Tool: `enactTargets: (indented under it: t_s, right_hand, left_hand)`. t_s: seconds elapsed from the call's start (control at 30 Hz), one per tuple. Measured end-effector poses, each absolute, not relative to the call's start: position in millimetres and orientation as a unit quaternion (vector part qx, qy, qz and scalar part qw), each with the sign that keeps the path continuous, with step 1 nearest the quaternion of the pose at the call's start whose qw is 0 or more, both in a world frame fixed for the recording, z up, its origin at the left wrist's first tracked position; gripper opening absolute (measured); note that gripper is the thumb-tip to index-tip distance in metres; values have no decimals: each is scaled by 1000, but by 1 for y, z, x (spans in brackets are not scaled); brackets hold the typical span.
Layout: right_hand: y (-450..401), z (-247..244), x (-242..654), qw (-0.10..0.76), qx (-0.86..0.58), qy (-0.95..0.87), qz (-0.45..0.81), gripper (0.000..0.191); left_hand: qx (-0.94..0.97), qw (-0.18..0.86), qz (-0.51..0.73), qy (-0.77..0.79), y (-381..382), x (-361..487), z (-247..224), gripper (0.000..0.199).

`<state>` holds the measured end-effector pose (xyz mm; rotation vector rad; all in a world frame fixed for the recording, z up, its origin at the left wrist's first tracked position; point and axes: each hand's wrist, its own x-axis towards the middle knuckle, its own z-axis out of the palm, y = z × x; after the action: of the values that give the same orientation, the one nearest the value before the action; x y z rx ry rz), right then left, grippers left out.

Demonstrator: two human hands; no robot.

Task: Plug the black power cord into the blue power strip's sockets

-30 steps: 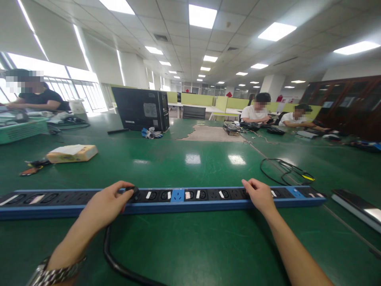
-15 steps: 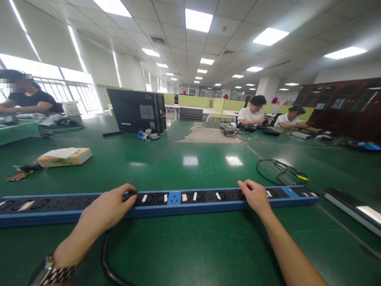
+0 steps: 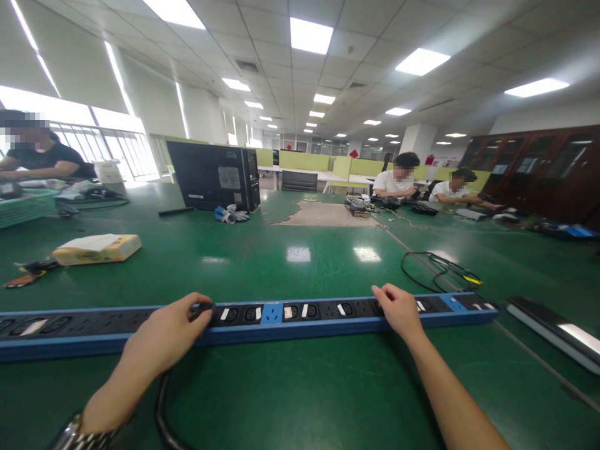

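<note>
A long blue power strip (image 3: 328,326) with black sockets lies crosswise on the green table, its left end outside the view. My left hand (image 3: 162,334), wearing a metal watch, is closed over its left part. Thumb and index finger pinch a black plug (image 3: 205,307) at the socket face. A thick black cable (image 3: 164,409) comes out beneath that hand and curves toward me; where it joins is hidden. My right hand (image 3: 398,309) rests on the strip's right part with curled fingers gripping it, some fingertips hidden. White labels mark several sockets between the hands.
A black computer case (image 3: 213,175) stands at the back, with gloves (image 3: 231,214) by it. A tissue pack (image 3: 97,249) lies left; a coiled black cable (image 3: 438,269) and a dark flat device (image 3: 555,328) lie right. Several people sit around the table.
The view has shifted slightly, so the strip and table things appear a little further left. Both hands keep their places on the strip.
</note>
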<state>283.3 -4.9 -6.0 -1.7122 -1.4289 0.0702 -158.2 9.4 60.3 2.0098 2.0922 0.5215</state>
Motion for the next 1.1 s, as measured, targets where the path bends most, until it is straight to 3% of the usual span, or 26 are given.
enactTargets:
  t_s: [0.17,0.3,0.4,0.57,0.83,0.93,1.1]
  right_hand:
    - [-5,-6,282,431,-692,-579,5,48]
    - [-5,-5,281,431,-691,-580,-2,48]
    - [-5,-5,281,427,-693,-581,1,47]
    - [-5,-7,282,426,-696,-578,7,47]
    - [-4,-6,281,416,-699,-581,-6,47]
    - [-4,-6,281,417,-697,-584,-10,47]
    - [-4,-7,281,420,-692,-587,-20,49]
  left_hand:
    - [589,98,383,704,-6,-149,75,44]
    - [587,176,444,654,-10,-127,70,43]
    - [622,233,408,626,-8,-108,58,44]
    - [680,239,313,619,-4,-89,50,39]
    - [688,286,303,594,-3,-76,48,41]
    - [714,242,256,606,-3,-69,53,35]
    - [749,82,114,648,0,-59,72,32]
